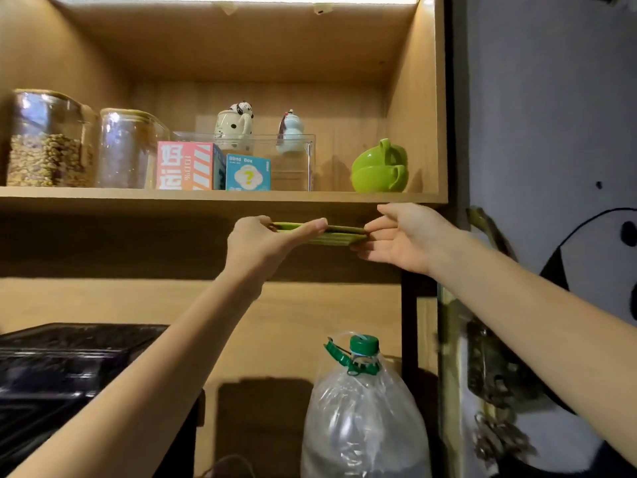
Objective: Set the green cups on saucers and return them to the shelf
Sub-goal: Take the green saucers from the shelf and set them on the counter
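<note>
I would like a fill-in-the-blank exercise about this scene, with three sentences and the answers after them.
1. The green saucers are held by ____ hands, the left hand and the right hand.
2. The two green cups are on the shelf, one ____ on the other.
3. The cap of the plastic bottle below is ____ in colour.

Missing words: both; stacked; green

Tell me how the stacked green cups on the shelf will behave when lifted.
The green cups look glossy, so probably slippery and breakable. The top one sits tilted in the lower, so it may slide off unless steadied. Their handles, facing right, should give grip.
</note>
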